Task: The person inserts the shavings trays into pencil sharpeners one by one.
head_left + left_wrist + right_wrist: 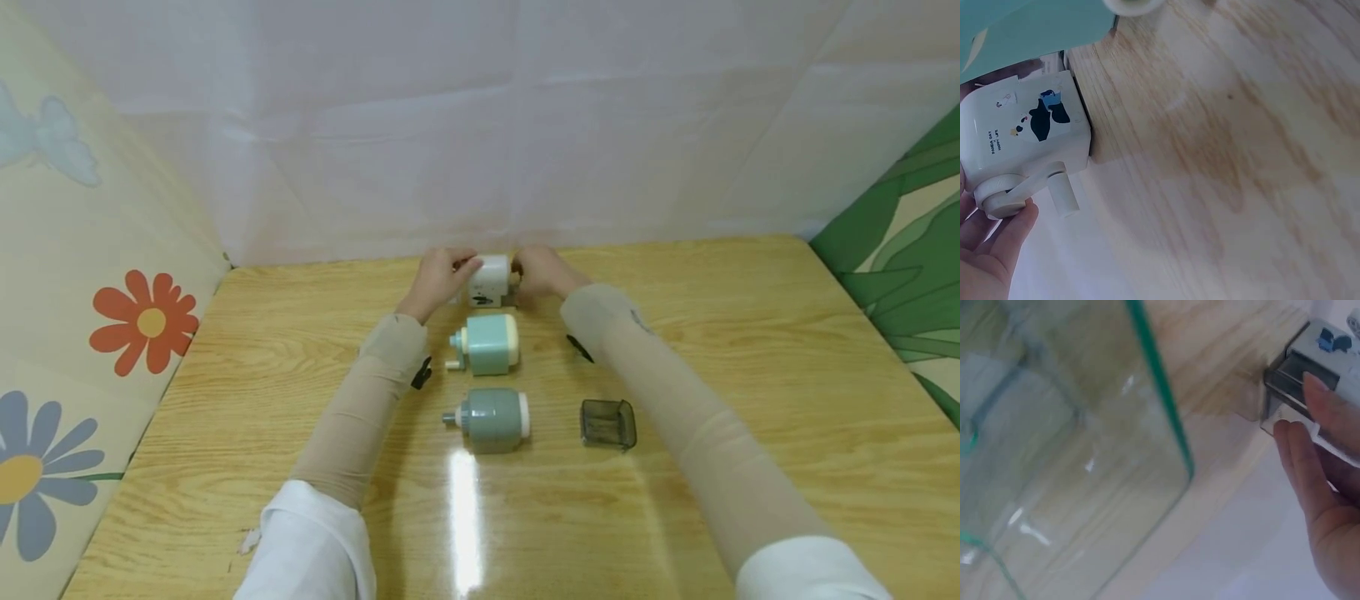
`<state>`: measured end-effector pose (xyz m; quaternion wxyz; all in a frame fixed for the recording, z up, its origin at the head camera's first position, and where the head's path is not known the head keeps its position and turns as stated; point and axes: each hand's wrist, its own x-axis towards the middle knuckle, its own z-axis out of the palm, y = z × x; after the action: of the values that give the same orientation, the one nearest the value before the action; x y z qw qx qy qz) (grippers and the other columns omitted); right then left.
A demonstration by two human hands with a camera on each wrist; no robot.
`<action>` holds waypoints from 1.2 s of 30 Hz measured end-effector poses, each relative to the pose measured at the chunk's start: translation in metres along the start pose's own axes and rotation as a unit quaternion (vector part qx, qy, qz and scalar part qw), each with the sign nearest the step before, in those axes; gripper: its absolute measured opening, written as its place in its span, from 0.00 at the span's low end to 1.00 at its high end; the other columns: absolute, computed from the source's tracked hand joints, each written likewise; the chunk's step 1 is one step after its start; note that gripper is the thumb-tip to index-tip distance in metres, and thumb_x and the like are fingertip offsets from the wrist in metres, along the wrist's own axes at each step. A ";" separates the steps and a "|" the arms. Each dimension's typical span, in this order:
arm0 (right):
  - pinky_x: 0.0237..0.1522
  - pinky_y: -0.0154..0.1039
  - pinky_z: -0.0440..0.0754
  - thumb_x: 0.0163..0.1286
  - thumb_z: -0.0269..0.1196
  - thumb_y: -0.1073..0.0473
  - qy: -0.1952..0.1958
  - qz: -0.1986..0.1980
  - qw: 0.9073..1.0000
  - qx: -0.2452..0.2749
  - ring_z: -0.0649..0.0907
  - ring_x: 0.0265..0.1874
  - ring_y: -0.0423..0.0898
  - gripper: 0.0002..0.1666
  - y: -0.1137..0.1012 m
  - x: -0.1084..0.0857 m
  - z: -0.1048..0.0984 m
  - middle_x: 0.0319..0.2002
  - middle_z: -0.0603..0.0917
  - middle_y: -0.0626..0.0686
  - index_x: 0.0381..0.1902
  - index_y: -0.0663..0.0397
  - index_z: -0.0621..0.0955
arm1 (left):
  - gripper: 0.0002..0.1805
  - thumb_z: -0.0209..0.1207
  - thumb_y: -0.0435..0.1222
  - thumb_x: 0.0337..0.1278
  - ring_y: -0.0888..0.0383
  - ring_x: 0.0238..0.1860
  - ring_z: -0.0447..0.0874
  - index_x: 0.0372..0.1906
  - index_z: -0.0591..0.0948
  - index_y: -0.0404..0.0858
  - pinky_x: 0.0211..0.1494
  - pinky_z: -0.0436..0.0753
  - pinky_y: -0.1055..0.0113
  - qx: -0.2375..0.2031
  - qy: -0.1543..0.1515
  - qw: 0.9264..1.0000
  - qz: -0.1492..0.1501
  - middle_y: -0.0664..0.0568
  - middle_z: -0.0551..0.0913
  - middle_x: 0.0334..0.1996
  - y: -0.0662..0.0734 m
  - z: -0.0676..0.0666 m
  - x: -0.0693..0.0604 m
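A white pencil sharpener (pixel 490 279) with a side crank and dark printed figures stands at the back of the table. My left hand (pixel 441 282) holds it at the crank end; in the left wrist view, fingers (pixel 1015 234) lie against the round crank hub. At the opposite end, my right hand (pixel 546 272) pinches the see-through shavings drawer (pixel 1286 403) between thumb and fingers, as the right wrist view shows. The drawer sits at the sharpener's lower end; how far it is in, I cannot tell. Nearer stands a light teal pencil sharpener (pixel 489 344) with a crank.
A grey-green barrel-shaped sharpener (pixel 495 420) lies in line with the others, closer to me. To its right is a loose, dark see-through drawer (pixel 606 423). A white cloth (pixel 510 125) hangs behind the wooden table (pixel 750 375), with painted panels at both sides.
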<state>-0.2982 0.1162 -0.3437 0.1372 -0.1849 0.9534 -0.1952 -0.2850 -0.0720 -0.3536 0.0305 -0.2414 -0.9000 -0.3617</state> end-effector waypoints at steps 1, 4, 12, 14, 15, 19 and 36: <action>0.44 0.47 0.77 0.40 0.70 0.70 0.003 -0.005 1.000 0.000 0.78 0.39 0.55 0.27 0.000 0.000 0.000 0.40 0.81 0.62 0.42 0.70 0.78 | 0.18 0.52 0.39 0.64 0.53 0.38 0.80 0.51 0.77 0.30 0.41 0.79 0.66 0.000 -0.001 1.000 -0.002 0.41 0.82 0.42 0.001 0.000 0.000; 0.41 0.47 0.77 0.39 0.70 0.70 0.012 -0.017 1.000 -0.005 0.78 0.36 0.55 0.24 -0.001 0.000 0.000 0.37 0.81 0.62 0.39 0.70 0.79 | 0.18 0.52 0.39 0.63 0.54 0.37 0.80 0.50 0.78 0.31 0.40 0.78 0.67 0.002 -0.001 1.000 -0.005 0.41 0.82 0.42 0.002 0.001 0.002; 0.40 0.46 0.77 0.38 0.70 0.69 0.017 -0.027 0.999 -0.009 0.78 0.34 0.55 0.23 -0.001 0.002 0.002 0.35 0.81 0.61 0.37 0.70 0.79 | 0.17 0.52 0.39 0.63 0.54 0.36 0.80 0.49 0.78 0.31 0.39 0.79 0.68 -0.002 0.001 1.000 -0.009 0.41 0.82 0.41 0.001 0.001 0.001; 0.40 0.46 0.77 0.38 0.70 0.69 0.017 -0.024 1.000 -0.007 0.77 0.34 0.55 0.23 -0.001 0.002 0.003 0.34 0.81 0.61 0.36 0.69 0.79 | 0.17 0.52 0.39 0.63 0.54 0.37 0.80 0.50 0.78 0.31 0.40 0.79 0.68 -0.003 0.000 1.000 -0.015 0.41 0.82 0.42 0.001 0.001 0.001; 0.40 0.46 0.77 0.37 0.70 0.69 0.018 -0.024 1.000 -0.005 0.77 0.34 0.55 0.23 -0.002 0.002 0.003 0.34 0.81 0.61 0.36 0.69 0.79 | 0.18 0.52 0.39 0.63 0.54 0.37 0.80 0.50 0.78 0.31 0.40 0.79 0.67 -0.004 0.000 1.000 -0.016 0.41 0.82 0.42 0.001 0.001 0.001; 0.39 0.47 0.77 0.37 0.71 0.69 0.029 -0.025 0.999 0.004 0.77 0.33 0.56 0.22 -0.001 0.002 0.004 0.32 0.80 0.62 0.34 0.69 0.78 | 0.18 0.52 0.39 0.63 0.54 0.37 0.80 0.50 0.78 0.31 0.40 0.79 0.68 -0.003 0.000 1.000 -0.020 0.41 0.82 0.42 0.001 0.002 0.001; 0.48 0.49 0.75 0.40 0.72 0.68 0.034 -0.022 0.999 0.025 0.77 0.40 0.57 0.28 -0.001 0.002 0.005 0.39 0.79 0.64 0.41 0.69 0.76 | 0.16 0.52 0.38 0.63 0.55 0.33 0.80 0.48 0.80 0.31 0.36 0.78 0.67 -0.002 0.010 1.000 -0.003 0.42 0.83 0.40 0.004 0.004 0.002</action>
<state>-0.2985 0.1132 -0.3481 0.1051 -0.1958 0.9479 -0.2285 -0.2848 -0.0659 -0.3540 0.0379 -0.2353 -0.8995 -0.3663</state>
